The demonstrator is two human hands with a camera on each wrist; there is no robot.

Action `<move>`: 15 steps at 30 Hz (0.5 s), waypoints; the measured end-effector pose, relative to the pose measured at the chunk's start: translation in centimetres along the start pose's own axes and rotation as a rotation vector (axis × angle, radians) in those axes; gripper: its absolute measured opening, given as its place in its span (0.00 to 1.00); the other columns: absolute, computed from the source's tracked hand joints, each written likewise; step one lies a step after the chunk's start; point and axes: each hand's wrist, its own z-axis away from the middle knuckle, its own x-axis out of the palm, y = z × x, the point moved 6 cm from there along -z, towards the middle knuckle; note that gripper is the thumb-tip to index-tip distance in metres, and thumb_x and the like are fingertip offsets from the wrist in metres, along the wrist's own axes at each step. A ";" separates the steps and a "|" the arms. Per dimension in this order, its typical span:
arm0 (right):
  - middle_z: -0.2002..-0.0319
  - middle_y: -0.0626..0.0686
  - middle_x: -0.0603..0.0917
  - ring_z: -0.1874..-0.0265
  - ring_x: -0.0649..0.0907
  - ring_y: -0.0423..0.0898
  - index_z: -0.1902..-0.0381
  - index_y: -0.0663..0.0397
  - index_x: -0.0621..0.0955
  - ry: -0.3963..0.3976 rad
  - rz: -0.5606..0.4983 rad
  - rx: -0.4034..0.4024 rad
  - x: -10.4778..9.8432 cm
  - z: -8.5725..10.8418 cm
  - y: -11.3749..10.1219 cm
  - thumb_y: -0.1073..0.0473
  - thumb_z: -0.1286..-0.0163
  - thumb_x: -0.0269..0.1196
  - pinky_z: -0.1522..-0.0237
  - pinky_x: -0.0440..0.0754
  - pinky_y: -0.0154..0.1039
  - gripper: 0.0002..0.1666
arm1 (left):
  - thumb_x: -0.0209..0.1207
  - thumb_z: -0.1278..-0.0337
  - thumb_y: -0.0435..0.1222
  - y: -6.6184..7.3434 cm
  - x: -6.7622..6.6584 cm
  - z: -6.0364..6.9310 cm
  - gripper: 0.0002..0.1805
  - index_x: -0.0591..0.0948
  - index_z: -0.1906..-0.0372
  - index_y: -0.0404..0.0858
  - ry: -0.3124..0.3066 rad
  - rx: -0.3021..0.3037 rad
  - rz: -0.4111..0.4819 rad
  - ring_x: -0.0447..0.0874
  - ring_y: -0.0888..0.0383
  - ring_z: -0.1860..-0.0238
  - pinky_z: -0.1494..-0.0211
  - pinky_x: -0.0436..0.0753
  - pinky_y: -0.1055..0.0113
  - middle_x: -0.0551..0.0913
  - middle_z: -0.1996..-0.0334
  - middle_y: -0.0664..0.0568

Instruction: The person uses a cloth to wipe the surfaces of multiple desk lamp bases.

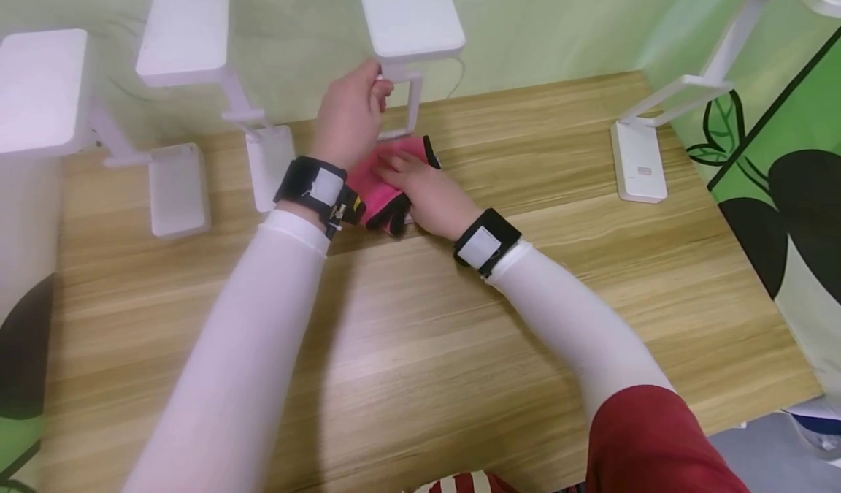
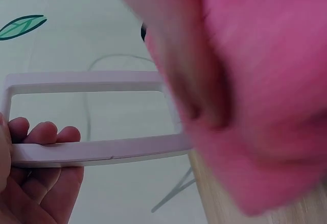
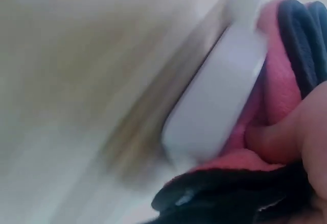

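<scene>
Near the wall, a white desk lamp [image 1: 409,14] stands with its frame-shaped arm [image 2: 102,150] upright. My left hand [image 1: 351,113] curls its fingers round one bar of that arm, as the left wrist view [image 2: 41,183] shows. A pink cloth with black edges [image 1: 377,186] lies over the lamp's base. My right hand [image 1: 436,193] grips the cloth, its thumb pressed into the pink side in the right wrist view [image 3: 286,137]. Part of the white base [image 3: 217,94] shows beside the cloth there.
Two more white lamps [image 1: 179,190] [image 1: 271,164] stand on the left of the wooden table [image 1: 394,347]. Another white lamp [image 1: 639,161] is at the right by the wall. The green wall [image 1: 525,33] runs along the back edge.
</scene>
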 end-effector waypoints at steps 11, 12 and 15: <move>0.18 0.62 0.62 0.17 0.59 0.57 0.17 0.56 0.65 -0.005 -0.038 0.169 -0.7 1.4 2.5 0.78 0.29 0.52 0.19 0.59 0.47 0.43 | 0.44 0.12 0.42 0.1 0.0 -0.1 0.15 0.78 0.42 0.39 -0.002 -0.003 -0.012 0.78 0.54 0.61 0.57 0.75 0.64 0.80 0.61 0.49; 0.18 0.62 0.62 0.18 0.60 0.57 0.17 0.56 0.65 -0.004 -0.023 0.177 -0.7 1.9 2.5 0.79 0.30 0.51 0.20 0.60 0.48 0.43 | 0.44 0.12 0.42 0.1 0.0 -0.1 0.16 0.78 0.42 0.39 -0.005 -0.007 -0.012 0.77 0.54 0.61 0.57 0.75 0.65 0.80 0.61 0.49; 0.19 0.62 0.65 0.19 0.63 0.59 0.18 0.57 0.66 -0.008 0.053 0.181 -0.7 3.5 1.9 0.79 0.28 0.51 0.25 0.71 0.51 0.41 | 0.43 0.12 0.42 0.0 0.0 -0.1 0.16 0.78 0.42 0.39 -0.013 -0.015 -0.009 0.77 0.54 0.61 0.58 0.75 0.66 0.80 0.60 0.50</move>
